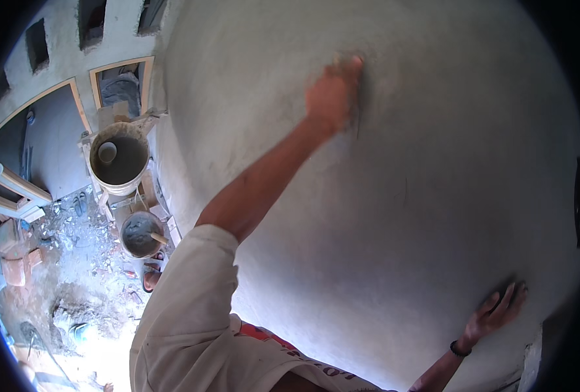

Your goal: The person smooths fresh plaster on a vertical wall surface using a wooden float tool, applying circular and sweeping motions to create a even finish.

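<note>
No packages, labels, signs or screens are visible anywhere in the head view.

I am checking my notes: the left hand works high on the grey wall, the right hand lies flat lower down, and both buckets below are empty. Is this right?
Not quite. The head view shows both buckets hold grey mix. The left hand high on the wall and the flat right hand are correct.

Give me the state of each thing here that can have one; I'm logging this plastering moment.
Left hand: raised, pressed on the plastered wall; any tool in it can't be told.
Right hand: open, fingers spread, flat on the wall.
Plastered wall: smooth grey coat.
Large bucket: upright, partly full of grey mix.
Small bucket: upright, holds grey mix, stick inside.
</note>
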`<state>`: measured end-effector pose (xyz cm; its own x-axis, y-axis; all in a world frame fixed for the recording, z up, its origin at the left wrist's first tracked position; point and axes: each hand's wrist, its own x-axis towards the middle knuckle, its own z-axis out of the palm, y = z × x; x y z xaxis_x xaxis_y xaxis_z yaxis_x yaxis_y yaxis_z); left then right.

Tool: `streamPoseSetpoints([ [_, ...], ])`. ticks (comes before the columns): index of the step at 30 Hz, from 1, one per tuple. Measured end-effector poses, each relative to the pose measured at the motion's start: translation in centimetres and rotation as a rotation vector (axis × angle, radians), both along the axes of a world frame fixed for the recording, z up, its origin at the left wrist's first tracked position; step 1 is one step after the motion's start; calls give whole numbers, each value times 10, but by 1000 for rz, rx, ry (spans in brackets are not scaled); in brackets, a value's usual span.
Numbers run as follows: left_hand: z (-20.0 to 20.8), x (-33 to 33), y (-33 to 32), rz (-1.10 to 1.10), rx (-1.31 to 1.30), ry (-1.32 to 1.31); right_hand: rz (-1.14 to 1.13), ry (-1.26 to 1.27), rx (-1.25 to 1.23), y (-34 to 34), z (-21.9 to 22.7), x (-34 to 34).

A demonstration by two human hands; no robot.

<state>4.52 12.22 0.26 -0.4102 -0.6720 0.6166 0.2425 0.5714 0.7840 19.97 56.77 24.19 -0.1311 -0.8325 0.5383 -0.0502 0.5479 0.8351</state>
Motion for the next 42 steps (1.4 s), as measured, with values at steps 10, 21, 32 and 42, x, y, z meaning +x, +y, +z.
streamPoseSetpoints([
  [10,12,0,-8,-117,47,-147,25,29,13,1,0,-5],
  [21,-8,-24,-106,-4,73,-267,-18,61,24,-3,-8,-5],
  [32,-107,-7,-66,-17,88,-358,-92,104,40,-4,-11,-6],
  [42,-85,-11,-63,-37,90,-190,-69,102,48,-8,-10,-6],
])
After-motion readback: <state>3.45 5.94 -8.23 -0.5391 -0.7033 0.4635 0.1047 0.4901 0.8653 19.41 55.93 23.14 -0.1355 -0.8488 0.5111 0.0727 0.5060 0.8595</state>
